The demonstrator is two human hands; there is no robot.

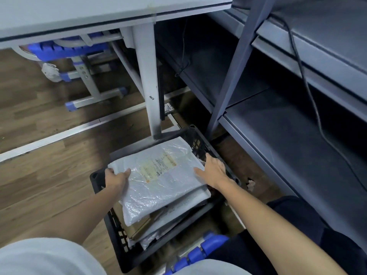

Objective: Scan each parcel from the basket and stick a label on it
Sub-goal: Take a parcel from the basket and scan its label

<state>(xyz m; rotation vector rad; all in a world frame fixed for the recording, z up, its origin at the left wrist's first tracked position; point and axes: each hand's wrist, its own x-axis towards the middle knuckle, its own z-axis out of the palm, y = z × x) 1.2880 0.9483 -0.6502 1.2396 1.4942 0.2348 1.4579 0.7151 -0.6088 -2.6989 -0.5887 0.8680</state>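
Observation:
A black plastic basket (114, 231) stands on the wooden floor below me, filled with several parcels. On top lies a large grey plastic-wrapped parcel (158, 181) with a printed label (158, 166) on its upper face. My left hand (116, 178) grips the parcel's left edge, thumb on top. My right hand (213, 171) holds its right edge, thumb on top, fingers curled down the side by the basket wall. Under it I see a brown cardboard parcel (137, 225) and other grey bags (190, 203).
A white table leg (148, 80) stands just behind the basket, under the table top (79, 12). Grey metal shelving (288, 126) with a dangling black cable (311, 92) fills the right. A blue-and-grey chair (83, 56) sits at back left; blue chair parts (206, 247) are near my knees.

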